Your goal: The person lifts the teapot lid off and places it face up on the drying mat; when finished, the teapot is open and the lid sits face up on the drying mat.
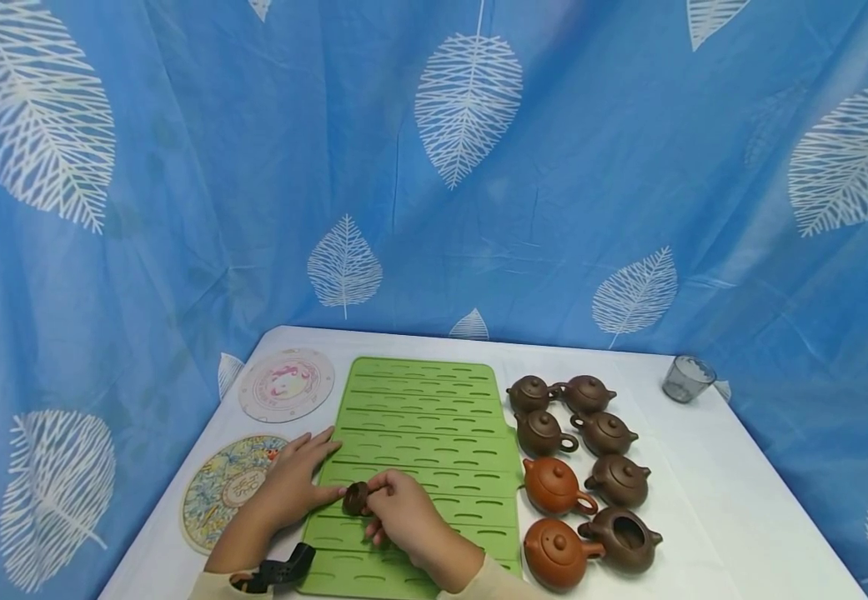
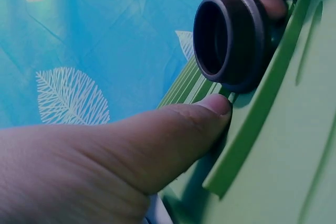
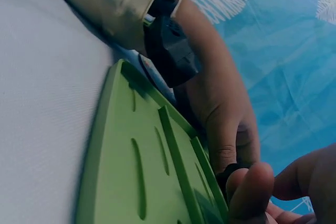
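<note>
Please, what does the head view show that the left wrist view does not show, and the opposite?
Only the head view: eight teapots, one of them open on top, two round patterned mats and a glass.
Only the left wrist view: a clear look into the hollow of the dark lid.
Both: the lid itself, held by the right hand, the left hand close by, the green tray and the blue curtain.

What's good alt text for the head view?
A right hand pinches a small dark lid over a ridged green mat, the left hand close beside it. Eight teapots stand to the right, one lidless; two round patterned discs lie to the left.
</note>
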Available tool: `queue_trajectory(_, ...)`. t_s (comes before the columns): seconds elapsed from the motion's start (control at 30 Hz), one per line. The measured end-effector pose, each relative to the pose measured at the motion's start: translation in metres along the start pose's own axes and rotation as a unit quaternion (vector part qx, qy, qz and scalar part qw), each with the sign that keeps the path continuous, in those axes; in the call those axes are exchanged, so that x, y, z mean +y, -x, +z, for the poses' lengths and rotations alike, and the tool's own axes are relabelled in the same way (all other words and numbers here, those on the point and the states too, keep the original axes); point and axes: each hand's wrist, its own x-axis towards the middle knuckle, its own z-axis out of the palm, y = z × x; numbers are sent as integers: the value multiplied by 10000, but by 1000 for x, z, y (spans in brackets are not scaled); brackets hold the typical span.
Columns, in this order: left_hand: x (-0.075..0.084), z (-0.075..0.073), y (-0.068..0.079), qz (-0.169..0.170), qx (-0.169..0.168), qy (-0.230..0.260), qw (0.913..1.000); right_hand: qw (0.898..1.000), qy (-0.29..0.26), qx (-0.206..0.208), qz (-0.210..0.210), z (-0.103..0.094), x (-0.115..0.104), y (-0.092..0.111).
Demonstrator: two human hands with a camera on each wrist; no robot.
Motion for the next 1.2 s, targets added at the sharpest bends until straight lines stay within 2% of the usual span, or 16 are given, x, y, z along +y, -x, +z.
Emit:
queue_trajectory(0.13, 0, 1, 0, 9, 24, -17, 10000, 9999, -113, -34, -28, -2, -1, 1)
queue_trajectory(0.3, 1, 0, 2, 33, 30, -20, 10000, 9999, 50, -92, -34, -2, -2, 2)
queue_trajectory(0.43, 1, 0, 1, 33, 33, 28, 10000, 9987, 503, -23, -120, -5, -3, 4)
queue_trajectory(0.6, 0, 0, 1, -23, 47, 51, 10000, 9922, 1207, 63, -318, -15, -13, 10)
queue_trajectory(0.73, 1, 0, 2, 3, 66, 52, 10000, 9856, 1608, 30, -528, -30, -26, 18)
queue_trajectory(0.97, 1, 0, 2, 57, -5, 72, 10000, 9649, 2334, 105, -1197, -68, -45, 45)
queue_trajectory(1.2, -1, -1, 1, 95, -26, 32, 9999, 9580, 2480, 654, -1286, -106, -55, 75)
